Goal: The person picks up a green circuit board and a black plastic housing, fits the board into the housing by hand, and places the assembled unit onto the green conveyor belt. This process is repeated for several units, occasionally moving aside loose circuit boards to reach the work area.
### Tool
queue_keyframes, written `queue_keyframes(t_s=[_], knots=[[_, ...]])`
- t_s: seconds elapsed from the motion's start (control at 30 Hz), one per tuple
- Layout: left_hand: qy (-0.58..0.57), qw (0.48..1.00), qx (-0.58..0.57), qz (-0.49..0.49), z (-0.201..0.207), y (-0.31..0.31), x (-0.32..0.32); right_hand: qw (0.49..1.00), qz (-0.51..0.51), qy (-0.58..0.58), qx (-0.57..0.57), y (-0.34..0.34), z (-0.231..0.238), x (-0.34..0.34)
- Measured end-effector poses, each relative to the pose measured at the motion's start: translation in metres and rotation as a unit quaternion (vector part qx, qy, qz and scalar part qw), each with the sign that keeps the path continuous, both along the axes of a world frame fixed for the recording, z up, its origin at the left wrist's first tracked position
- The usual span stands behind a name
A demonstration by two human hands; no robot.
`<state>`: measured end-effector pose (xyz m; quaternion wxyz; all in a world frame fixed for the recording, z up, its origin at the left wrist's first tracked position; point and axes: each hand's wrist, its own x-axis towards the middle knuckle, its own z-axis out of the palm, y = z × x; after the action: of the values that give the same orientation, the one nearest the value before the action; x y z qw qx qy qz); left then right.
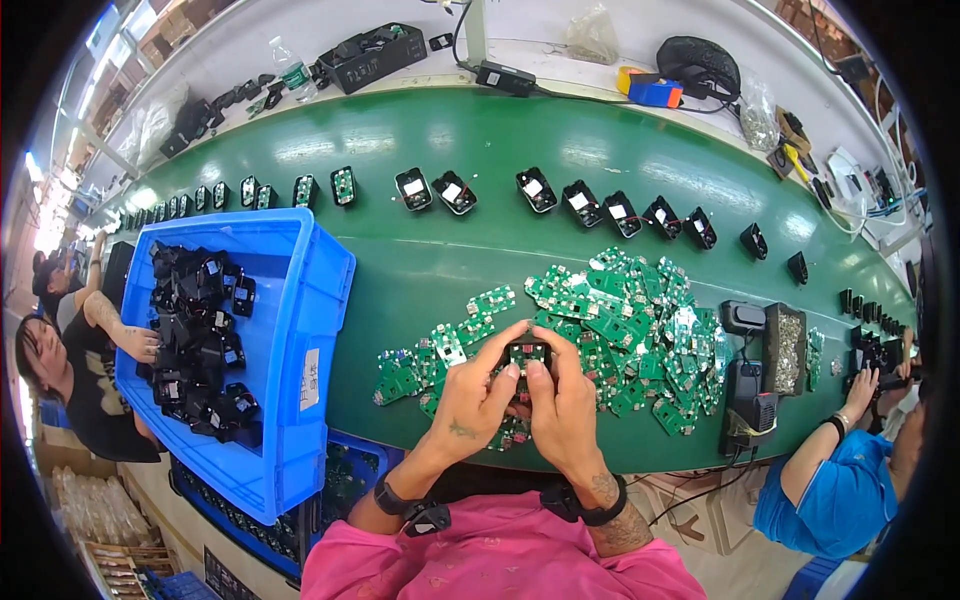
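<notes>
Both my hands hold one small black plastic case (529, 353) in front of me, with a green circuit board partly showing in its opening. My left hand (468, 405) grips its left side, and my right hand (562, 408) grips its right side. Both thumbs press on the near part of the board, and the fingers wrap round the far edge. Loose green circuit boards (640, 320) lie in a wide heap beside and beyond my right hand. A smaller spread of boards (400, 375) is left of my left hand. My palms hide the case's underside.
A blue bin (305, 330) heaped with black cases (200, 340) stands at left, a co-worker's hand (138, 344) in it. Open black cases (580, 203) line the green bench. A black power unit (752, 398) and a tray of small parts (785, 350) sit right, near another co-worker (835, 475).
</notes>
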<state>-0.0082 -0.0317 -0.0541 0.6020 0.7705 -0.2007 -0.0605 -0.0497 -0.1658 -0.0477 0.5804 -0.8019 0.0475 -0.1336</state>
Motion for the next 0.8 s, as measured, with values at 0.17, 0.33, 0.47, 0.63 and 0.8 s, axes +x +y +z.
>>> queue_keyframes(t_s=[0.17,0.33,0.47,0.63,0.8], knots=[[0.103,0.995,0.003,0.002,0.02,-0.008,-0.01,0.999,0.007,-0.009,0.043,-0.002,0.002,-0.002],[-0.023,0.999,-0.029,-0.015,0.016,-0.003,-0.019,0.987,0.043,-0.154,-0.03,-0.012,-0.009,-0.007],[-0.27,0.96,-0.052,-0.049,0.014,0.004,-0.021,0.947,0.082,-0.307,-0.046,-0.013,0.005,-0.008],[-0.351,0.935,-0.039,-0.04,0.016,0.004,-0.026,0.926,0.078,-0.362,-0.071,-0.015,0.006,-0.014],[-0.236,0.972,-0.012,-0.006,0.036,0.002,-0.029,0.972,0.052,-0.224,-0.044,-0.009,0.015,-0.024]])
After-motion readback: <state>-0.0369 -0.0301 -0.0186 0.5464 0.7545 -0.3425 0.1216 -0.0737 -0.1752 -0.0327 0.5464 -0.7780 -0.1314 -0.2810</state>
